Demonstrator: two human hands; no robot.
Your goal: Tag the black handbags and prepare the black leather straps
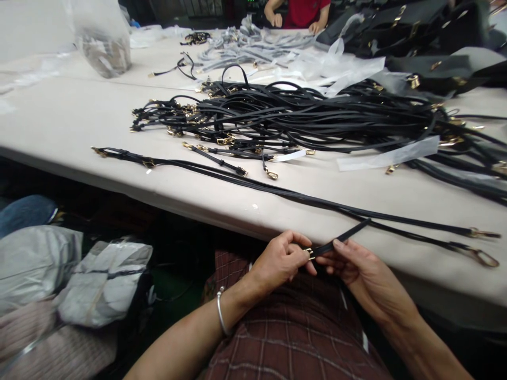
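Note:
My left hand (283,257) pinches a small gold buckle (309,254) at one end of a short black strap (343,236). Closed on the same strap just right of the buckle is my right hand (354,261), its thumb on top. The strap's free end points up and right over the table edge. Just beyond my hands, long black straps (253,182) lie stretched along the edge, with a gold snap hook (484,257) at the right end. A short buckled strap (216,159) and a loose gold hook (271,174) lie behind them.
A large heap of black straps (317,113) with gold hardware covers the table's middle. Behind it are grey wrapped strips (237,47), clear plastic and black bags (388,26). A plastic bag (105,47) stands far left. Wrapped bundles (105,282) sit below left. Another person (303,13) works opposite.

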